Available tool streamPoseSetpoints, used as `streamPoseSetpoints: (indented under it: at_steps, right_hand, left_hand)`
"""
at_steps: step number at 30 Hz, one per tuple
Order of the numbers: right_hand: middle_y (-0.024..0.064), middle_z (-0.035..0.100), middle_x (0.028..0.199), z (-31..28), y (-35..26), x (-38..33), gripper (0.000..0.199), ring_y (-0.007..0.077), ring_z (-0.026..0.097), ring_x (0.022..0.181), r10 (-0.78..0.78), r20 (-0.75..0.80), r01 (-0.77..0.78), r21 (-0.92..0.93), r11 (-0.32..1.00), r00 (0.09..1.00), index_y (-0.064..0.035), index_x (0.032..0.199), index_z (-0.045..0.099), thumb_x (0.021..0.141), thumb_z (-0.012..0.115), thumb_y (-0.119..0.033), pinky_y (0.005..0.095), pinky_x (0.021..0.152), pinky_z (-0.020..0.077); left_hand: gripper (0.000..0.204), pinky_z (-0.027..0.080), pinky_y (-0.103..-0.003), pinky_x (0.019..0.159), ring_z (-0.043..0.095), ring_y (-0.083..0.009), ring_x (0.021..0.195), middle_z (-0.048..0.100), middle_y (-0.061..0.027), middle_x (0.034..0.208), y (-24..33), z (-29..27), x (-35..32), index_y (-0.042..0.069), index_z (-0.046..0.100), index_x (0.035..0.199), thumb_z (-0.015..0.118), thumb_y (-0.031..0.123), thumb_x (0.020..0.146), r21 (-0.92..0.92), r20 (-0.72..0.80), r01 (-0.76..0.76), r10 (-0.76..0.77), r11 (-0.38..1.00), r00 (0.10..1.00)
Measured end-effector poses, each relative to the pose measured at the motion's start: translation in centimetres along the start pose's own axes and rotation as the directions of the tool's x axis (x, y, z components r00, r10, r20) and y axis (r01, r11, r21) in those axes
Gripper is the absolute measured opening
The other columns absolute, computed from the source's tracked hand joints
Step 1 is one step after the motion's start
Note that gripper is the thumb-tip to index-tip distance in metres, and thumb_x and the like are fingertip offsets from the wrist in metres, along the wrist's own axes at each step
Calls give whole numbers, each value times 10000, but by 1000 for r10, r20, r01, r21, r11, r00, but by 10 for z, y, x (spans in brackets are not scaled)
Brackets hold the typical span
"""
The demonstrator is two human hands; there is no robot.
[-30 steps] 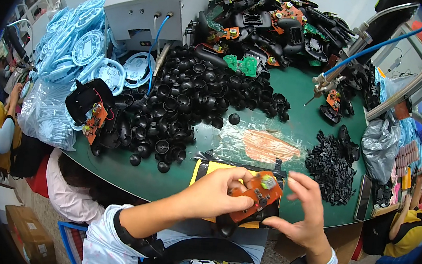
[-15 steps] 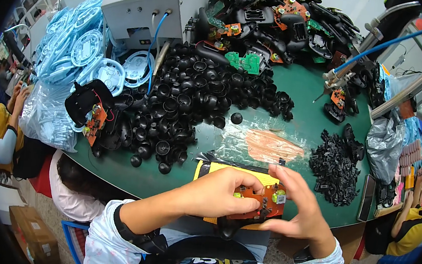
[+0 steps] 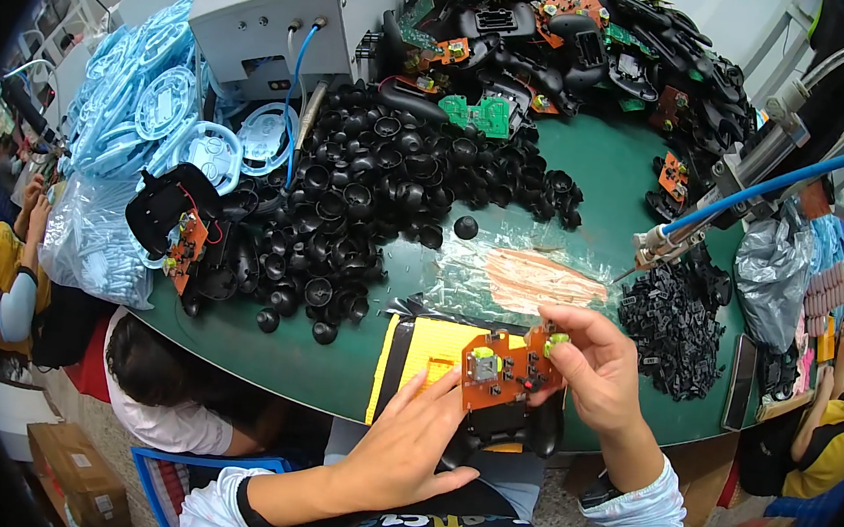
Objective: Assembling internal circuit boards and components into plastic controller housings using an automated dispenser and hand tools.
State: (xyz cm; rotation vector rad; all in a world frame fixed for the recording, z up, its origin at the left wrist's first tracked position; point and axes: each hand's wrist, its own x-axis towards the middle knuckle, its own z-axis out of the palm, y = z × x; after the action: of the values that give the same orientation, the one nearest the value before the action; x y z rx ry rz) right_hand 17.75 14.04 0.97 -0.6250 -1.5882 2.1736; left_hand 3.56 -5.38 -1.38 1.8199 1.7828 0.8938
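Observation:
An orange-brown game controller circuit board, with yellow-green joystick modules, stands tilted above the table's near edge. My right hand pinches its right end beside a joystick module, thumb in front. To the left, my left hand has its fingers stretched out, the tips close against the board's left edge; whether they touch it I cannot tell. Below the board lies a black controller shell, partly hidden by board and hand. Underneath is a yellow pad with black tape along its edges.
Black joystick caps are heaped left of centre, small black parts at right. Controllers and boards pile at the back. A metal nozzle arm with a blue hose reaches in from the right. A phone lies on the right edge.
My left hand has come off the board's face and moved left. The board is now raised and tilted, with my right hand closed on its right end. The nozzle arm sits lower.

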Motion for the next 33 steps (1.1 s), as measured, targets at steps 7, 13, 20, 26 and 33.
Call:
streamPoseSetpoints:
  at_steps: [7,13,20,26,33]
  right_hand:
    - [86,643,1097,-12,10,-1,282,110,612,983,-185,41,188,-100,977,982,34,1239,568,978,554,-72,244,856,493]
    - [101,639,942,-31,19,-22,254,93,608,646,-137,-110,111,-216,970,984,31,1205,558,977,548,-81,199,436,503]
    - [143,629,1054,-2,36,-56,312,143,660,869,-237,-328,167,-227,959,914,84,1210,529,919,610,10,255,720,582]
    - [155,624,1096,6,35,-58,358,153,658,914,-152,-282,98,-196,976,947,97,1223,518,887,635,51,258,779,561]
    - [109,683,966,7,35,-55,290,122,648,811,-267,-107,165,-553,817,958,26,1121,638,841,706,2,241,649,528]
  left_hand:
    - [497,427,-450,1018,442,-432,1301,446,-248,1395,-6,-1,6,27,562,1110,793,216,713,-65,-20,-95,93,993,995]
    - [316,438,-417,1024,460,-415,1300,437,-247,1436,-6,3,3,44,589,839,817,215,702,-44,-80,-82,78,996,994]
    - [243,426,-420,1034,459,-406,1307,469,-220,1421,-5,8,4,48,605,815,804,161,732,-87,-132,-55,43,995,990]
    - [217,366,-454,1072,425,-422,1327,502,-204,1388,-12,1,-4,45,658,856,810,136,733,-95,-232,-5,-18,995,973]
    - [176,409,-447,1037,473,-407,1283,546,-182,1329,-17,-4,-9,37,692,843,807,72,714,-128,-281,55,-89,990,956]
